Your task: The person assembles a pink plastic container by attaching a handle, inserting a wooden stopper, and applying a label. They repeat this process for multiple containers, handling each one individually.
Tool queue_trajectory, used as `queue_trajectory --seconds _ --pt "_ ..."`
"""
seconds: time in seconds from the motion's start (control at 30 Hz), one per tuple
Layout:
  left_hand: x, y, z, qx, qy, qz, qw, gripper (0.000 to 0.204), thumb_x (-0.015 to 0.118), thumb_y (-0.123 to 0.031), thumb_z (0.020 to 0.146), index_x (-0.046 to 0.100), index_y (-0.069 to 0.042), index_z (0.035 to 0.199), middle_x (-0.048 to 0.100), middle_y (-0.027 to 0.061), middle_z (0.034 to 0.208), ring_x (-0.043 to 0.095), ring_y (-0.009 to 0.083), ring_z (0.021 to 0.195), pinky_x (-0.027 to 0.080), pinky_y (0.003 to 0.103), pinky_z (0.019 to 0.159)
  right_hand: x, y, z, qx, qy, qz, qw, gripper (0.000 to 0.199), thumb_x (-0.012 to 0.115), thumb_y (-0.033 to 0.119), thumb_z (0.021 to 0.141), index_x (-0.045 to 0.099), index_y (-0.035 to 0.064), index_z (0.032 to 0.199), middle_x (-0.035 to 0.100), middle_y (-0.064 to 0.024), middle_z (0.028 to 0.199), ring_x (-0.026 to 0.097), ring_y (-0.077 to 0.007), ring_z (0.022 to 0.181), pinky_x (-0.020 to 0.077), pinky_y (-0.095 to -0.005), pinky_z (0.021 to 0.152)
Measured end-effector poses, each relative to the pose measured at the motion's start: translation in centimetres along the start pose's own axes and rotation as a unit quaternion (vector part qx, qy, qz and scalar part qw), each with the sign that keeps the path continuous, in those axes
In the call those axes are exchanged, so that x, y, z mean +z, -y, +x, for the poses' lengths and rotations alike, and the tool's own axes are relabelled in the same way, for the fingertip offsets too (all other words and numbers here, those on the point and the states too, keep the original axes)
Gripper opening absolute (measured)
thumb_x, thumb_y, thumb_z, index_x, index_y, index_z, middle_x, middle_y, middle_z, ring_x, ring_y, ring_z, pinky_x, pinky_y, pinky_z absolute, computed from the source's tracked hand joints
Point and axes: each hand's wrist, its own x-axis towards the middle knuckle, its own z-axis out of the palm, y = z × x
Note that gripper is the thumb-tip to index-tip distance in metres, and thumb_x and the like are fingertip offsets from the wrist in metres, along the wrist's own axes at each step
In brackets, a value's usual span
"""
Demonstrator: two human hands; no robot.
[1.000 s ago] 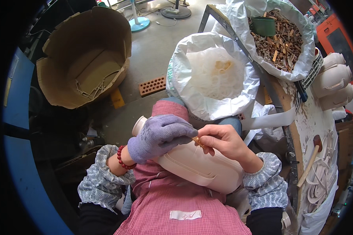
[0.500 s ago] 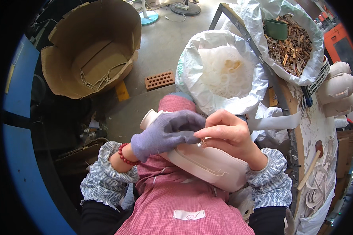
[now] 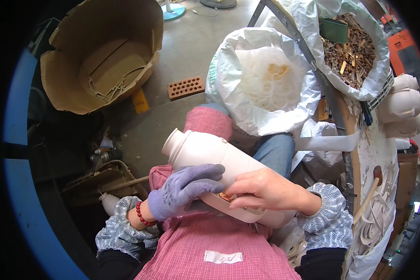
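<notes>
A cream plastic jug body (image 3: 214, 151) lies tilted across my lap, its round neck toward the upper left. Along its near side runs a strap-like handle (image 3: 240, 212). My left hand (image 3: 184, 189), in a purple knit glove, rests on the jug with its fingers bent round the handle's left end. My bare right hand (image 3: 261, 191) reaches in from the right, thumb and fingers pinched at a small copper-coloured piece (image 3: 226, 197) by the handle. The fingers cover part of that piece.
A white sack (image 3: 261, 121) of pale plastic scraps stands ahead, and another sack (image 3: 333, 77) holds brown-copper pieces. A cut cardboard box (image 3: 60, 93) and a perforated brick (image 3: 185, 87) are on the floor. At right, a mallet (image 3: 372, 191) and cream jugs (image 3: 401, 105) lie on a worn bench.
Both hands have come down toward me, from above the jug onto its handle side. The copper-coloured piece has moved with my right fingers to the handle. More of the jug's upper side shows.
</notes>
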Motion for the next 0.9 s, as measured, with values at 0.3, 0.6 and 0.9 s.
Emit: queue_trajectory --seconds 0.3,0.6,0.9 --pt "-1.1 -0.4 4.0 0.074 0.059 0.102 0.99 0.053 0.083 -0.028 0.059 0.067 -0.011 0.107 0.063 0.0053 0.092 0.062 0.0214 0.077 0.048 0.038 0.077 2.1 0.9 -3.5 -0.065 -0.205 -0.267 0.939 0.048 0.075 0.035 0.076 0.061 0.0034 0.11 0.061 -0.0081 0.08 0.061 -0.0238 0.076 0.0507 -0.0358 0.067" --pt "2.6 1.0 14.8 -0.055 0.157 -0.112 0.98 0.064 0.081 -0.03 0.071 0.058 -0.004 0.125 0.052 0.0188 0.129 0.051 0.0336 0.119 0.04 0.043 0.102 -1.2 -0.2 -20.8 0.148 -0.45 0.03 0.88 0.039 0.077 0.02 0.078 0.067 0.0003 0.11 0.071 -0.0105 0.093 0.068 -0.0179 0.083 0.0533 -0.0302 0.074" --pt "17.8 2.8 32.1 -0.072 0.113 -0.206 0.969 0.031 0.059 -0.023 0.093 0.06 0.0 0.114 0.061 0.0133 0.108 0.058 0.0233 0.104 0.045 0.032 0.092 -11.7 -19.1 -50.4 0.554 -0.695 -0.342 0.304 0.056 0.071 0.041 0.082 0.057 0.0017 0.12 0.063 -0.0246 0.109 0.061 -0.0387 0.101 0.0489 -0.0438 0.084"
